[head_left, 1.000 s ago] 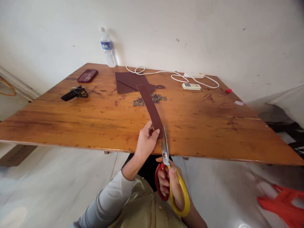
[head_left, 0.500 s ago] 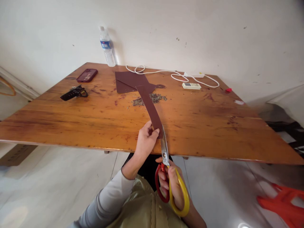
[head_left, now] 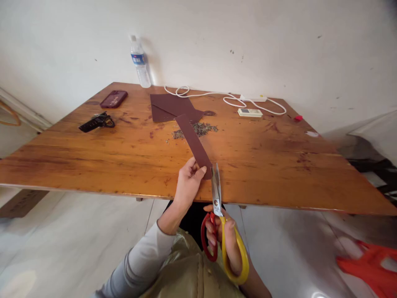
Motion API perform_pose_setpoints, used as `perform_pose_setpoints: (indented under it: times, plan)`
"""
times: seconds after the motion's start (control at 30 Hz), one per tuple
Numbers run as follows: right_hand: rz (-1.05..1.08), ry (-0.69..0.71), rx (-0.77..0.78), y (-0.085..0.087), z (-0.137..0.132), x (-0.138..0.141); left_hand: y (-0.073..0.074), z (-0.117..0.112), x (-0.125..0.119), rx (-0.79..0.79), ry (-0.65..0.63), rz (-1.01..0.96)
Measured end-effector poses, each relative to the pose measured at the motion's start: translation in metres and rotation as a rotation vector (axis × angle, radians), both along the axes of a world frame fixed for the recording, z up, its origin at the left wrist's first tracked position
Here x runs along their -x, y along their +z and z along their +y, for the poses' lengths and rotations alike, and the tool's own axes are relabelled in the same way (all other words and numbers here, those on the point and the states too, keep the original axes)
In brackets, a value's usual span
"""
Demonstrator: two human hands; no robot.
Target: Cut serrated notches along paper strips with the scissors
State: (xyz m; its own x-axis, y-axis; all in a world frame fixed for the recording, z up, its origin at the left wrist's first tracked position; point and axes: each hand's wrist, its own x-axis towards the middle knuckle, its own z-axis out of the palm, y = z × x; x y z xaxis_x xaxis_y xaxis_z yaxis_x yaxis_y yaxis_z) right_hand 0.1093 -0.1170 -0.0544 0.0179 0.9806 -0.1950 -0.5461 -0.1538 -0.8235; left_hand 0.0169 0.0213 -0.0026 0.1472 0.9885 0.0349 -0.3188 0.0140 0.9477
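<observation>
My left hand (head_left: 190, 182) pinches the near end of a stiff maroon strip (head_left: 196, 142), which looks like paper or thin sheet and slants away over the table. Beside that end, the scissors (head_left: 216, 192) point forward with their blades parted, at the strip's right edge. Their red and yellow handles are gripped by my right hand (head_left: 231, 240), with fingers through the loops. Below the strip's far half lies a pile of thin dark shreds (head_left: 201, 129). Larger maroon sheets (head_left: 173, 107) overlap behind it on the table.
On the wooden table (head_left: 130, 165) are a water bottle (head_left: 141, 64), a maroon phone (head_left: 114, 99), a black bundle with keys (head_left: 97, 121), a white remote (head_left: 249, 112), and a power strip (head_left: 253, 98) with its cable. A red stool (head_left: 369, 263) stands at lower right.
The scissor blades have opened wider and sit slightly to the right of the strip. The strip's far end has shifted a little left and nearer.
</observation>
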Motion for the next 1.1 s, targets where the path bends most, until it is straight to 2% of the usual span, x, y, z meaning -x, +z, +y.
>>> perform_pose_setpoints:
  times: [0.17, 0.33, 0.43, 0.5, 0.6, 0.73, 0.83, 0.9, 1.0, 1.1]
  plan:
    - [-0.020, -0.016, 0.031, 0.001, -0.002, -0.002, -0.003, 0.001, 0.001, 0.008, 0.004, -0.030]
    - [-0.003, 0.002, -0.006, 0.006, -0.002, -0.008, -0.009, 0.002, 0.002, 0.034, 0.074, -0.051]
    - [0.069, -0.033, 0.001, 0.011, -0.001, -0.010, -0.006, 0.003, 0.007, -0.005, 0.088, 0.040]
    - [0.086, -0.091, -0.007, 0.015, 0.000, -0.010, 0.000, 0.004, 0.013, -0.075, 0.068, 0.211]
    - [0.104, -0.190, -0.034, 0.022, 0.001, -0.006, 0.013, 0.003, 0.023, -0.194, 0.012, 0.605]
    - [0.134, -0.292, -0.084, 0.029, -0.001, -0.003, 0.030, -0.006, 0.032, -0.467, -0.187, 1.101]
    - [0.153, -0.330, -0.143, 0.031, -0.004, -0.004, 0.036, -0.014, 0.033, -0.639, -0.360, 1.309]
    - [0.160, -0.347, -0.170, 0.031, -0.005, -0.005, 0.037, -0.016, 0.031, -0.684, -0.416, 1.418]
    - [0.160, -0.334, -0.168, 0.030, -0.005, -0.004, 0.035, -0.007, 0.027, -0.669, -0.374, 1.568]
    - [0.130, -0.302, -0.150, 0.030, -0.003, -0.002, 0.035, 0.014, 0.023, -0.598, -0.227, 1.676]
